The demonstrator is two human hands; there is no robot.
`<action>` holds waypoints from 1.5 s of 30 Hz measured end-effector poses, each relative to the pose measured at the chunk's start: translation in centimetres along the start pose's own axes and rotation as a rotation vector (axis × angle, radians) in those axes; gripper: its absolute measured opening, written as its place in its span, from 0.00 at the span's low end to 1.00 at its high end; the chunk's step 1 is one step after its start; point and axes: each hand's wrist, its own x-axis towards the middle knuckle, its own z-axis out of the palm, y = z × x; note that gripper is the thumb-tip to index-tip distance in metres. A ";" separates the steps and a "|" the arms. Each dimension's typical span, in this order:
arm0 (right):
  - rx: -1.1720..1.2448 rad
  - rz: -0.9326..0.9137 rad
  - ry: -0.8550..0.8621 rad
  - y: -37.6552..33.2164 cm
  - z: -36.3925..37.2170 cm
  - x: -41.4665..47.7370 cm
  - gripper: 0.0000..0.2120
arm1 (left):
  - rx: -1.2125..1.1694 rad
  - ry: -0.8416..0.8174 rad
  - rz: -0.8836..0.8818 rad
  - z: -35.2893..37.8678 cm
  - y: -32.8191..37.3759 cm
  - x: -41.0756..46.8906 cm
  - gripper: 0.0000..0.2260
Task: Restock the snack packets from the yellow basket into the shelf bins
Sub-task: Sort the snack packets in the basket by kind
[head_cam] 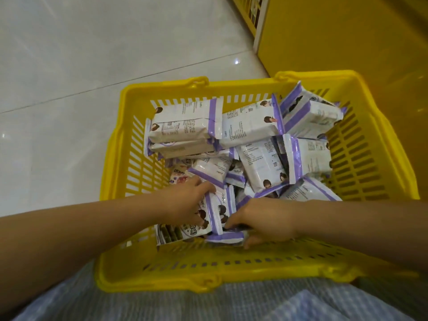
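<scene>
A shop: yellow basket (361, 144) of snack packets (185, 122), yellow shelving (324, 38).

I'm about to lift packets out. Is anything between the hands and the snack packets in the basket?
Nothing visible. The left hand and right hand are both on snack packets at the near end of the yellow basket. The shelf bins are out of view.

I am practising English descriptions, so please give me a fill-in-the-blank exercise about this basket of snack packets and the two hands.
1. The slotted plastic basket holding the snacks is coloured ____.
2. The white snack packets have end bands coloured ____.
3. The left hand grips one upright ____, and the right hand reaches in beside it.

Missing words: yellow; purple; packet.
</scene>
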 end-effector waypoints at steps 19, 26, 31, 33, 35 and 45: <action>0.701 0.025 0.570 0.0 -4.8 -6.4 0.14 | -0.192 -0.282 -0.114 -0.1 -1.7 0.7 0.30; 0.754 0.048 1.361 2.0 -9.7 -7.9 0.15 | -0.171 -0.209 0.073 -3.7 0.7 -2.2 0.17; 0.798 0.217 1.458 3.7 -9.3 -7.1 0.15 | -0.438 0.071 0.127 -11.9 1.9 -5.6 0.21; 0.520 0.379 1.376 4.3 -8.7 -6.3 0.19 | -0.498 0.233 0.174 -14.6 1.8 -7.0 0.23; 0.146 0.527 1.314 4.7 -8.6 -6.0 0.24 | -0.506 0.377 0.194 -16.2 1.4 -7.8 0.25; -0.410 0.510 0.784 5.8 -8.1 -5.1 0.30 | 0.453 1.070 0.023 -11.5 -0.9 -4.3 0.26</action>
